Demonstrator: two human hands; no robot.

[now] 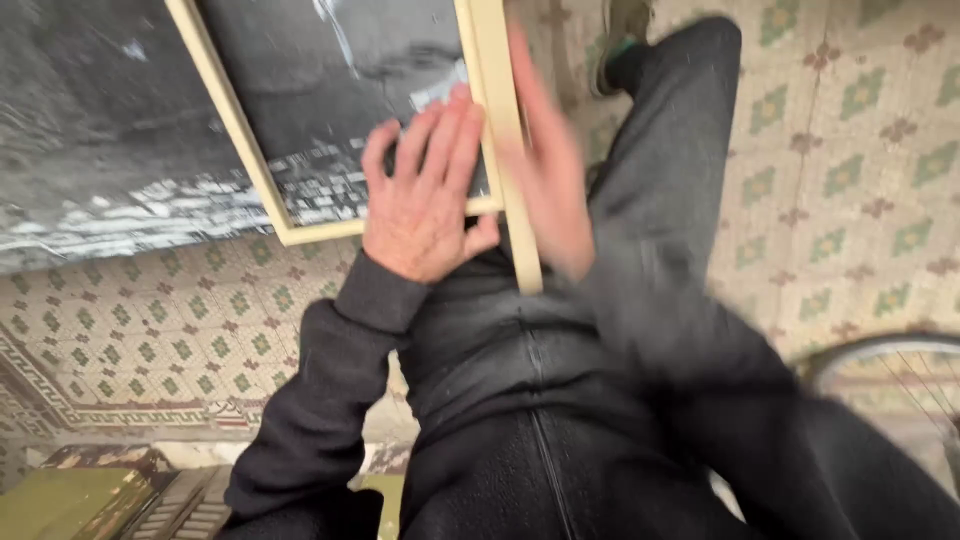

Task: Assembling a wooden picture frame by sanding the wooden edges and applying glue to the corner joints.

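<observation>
Left hand (425, 195): my fingers lie spread and flat on the dark picture (330, 90), at its lower corner.
Right hand (550, 185): blurred, fingers open along the pale wooden frame (495, 110), gripping nothing.
Picture: resting against my lap, above the tiled floor (850, 150).
Tip: I'd press evenly and brace the frame edge.

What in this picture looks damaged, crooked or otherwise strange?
The pale wooden frame lies tilted across the person's lap, with the left hand flat on its dark panel. The right hand at its side rail is blurred. No damage shows.
</observation>
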